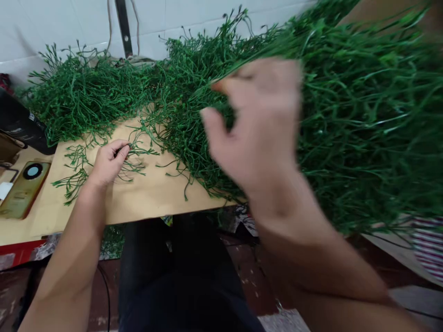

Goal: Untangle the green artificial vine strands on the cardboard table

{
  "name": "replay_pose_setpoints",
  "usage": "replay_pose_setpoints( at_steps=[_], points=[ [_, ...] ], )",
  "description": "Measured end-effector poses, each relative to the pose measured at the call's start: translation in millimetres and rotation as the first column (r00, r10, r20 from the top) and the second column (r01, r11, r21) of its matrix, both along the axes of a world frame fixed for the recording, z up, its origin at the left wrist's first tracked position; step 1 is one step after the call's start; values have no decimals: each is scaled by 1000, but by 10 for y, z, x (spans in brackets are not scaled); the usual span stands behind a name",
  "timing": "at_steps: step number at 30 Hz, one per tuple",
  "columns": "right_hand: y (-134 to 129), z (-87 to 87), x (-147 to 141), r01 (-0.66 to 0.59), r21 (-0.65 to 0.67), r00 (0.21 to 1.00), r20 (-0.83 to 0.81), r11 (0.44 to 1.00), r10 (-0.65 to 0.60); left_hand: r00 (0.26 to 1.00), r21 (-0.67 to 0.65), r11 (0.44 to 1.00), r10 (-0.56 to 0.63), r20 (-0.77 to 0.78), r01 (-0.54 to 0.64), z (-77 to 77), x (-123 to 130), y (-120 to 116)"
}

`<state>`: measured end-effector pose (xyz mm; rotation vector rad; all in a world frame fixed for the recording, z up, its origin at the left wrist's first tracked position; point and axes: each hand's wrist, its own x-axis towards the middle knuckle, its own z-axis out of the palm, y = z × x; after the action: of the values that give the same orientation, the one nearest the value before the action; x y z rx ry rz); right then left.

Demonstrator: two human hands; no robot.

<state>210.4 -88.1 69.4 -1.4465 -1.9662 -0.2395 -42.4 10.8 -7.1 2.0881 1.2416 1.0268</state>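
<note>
My left hand (pixel 110 161) is closed in a pinch on thin green artificial plant stems (pixel 140 151), low over the brown board. More loose stems (pixel 74 180) lie on the board beside that wrist. Blurred by motion, my right hand (pixel 258 110) is raised in front of a large heap of green artificial plant stems (pixel 363 124). Its thumb stands apart from the fingers, and no held thing shows between them. The fingertips overlap the greenery behind, so whether they touch it I cannot tell.
Another mound of green stems (pixel 86 92) runs along the tiled wall (pixel 76 23). At the left are a black bottle-like container (pixel 24 122) and a phone (pixel 26 189). The brown board's (pixel 155 198) front edge lies above my legs. Striped fabric (pixel 429 244) shows at right.
</note>
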Motion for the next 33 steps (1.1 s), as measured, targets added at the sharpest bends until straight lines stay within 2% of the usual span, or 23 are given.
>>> replay_pose_setpoints(
  at_steps=[2, 5, 10, 13, 19, 26, 29, 33],
  points=[
    [146, -119, -311, 55, -34, 997, -56, 998, -56, 999, -2, 1000, -29, 40, 29, -13, -2, 2],
    [311, -301, -631, -14, -115, 997, -81, 993, 4, 990, -20, 998, -64, 123, 67, -8, 14, -6],
    [499, -506, -823, -139, -329, 990, -70, 934, 123, 957, -46, 992, -99, 272, 116, 22, 57, -11],
    [574, -561, -848, -174, -417, 985, -94, 892, 148, 946, -65, 990, -96, 308, 122, 20, 65, -1],
    [589, -574, -769, -244, -453, 962, -221, 857, 157, 976, -81, 995, -34, 217, 52, -15, 69, 22],
    [546, -636, -557, -302, -380, 933, -306, 874, 189, 999, -86, 996, 30, 11, -29, 29, 110, -10],
    [500, -644, -513, -294, -393, 939, -286, 871, 188, 996, -71, 995, 72, -46, -75, 10, 103, -4],
    [419, -619, -547, -298, -395, 951, -204, 869, 233, 988, -47, 992, 114, -100, -119, -87, 73, 55]
  ],
)
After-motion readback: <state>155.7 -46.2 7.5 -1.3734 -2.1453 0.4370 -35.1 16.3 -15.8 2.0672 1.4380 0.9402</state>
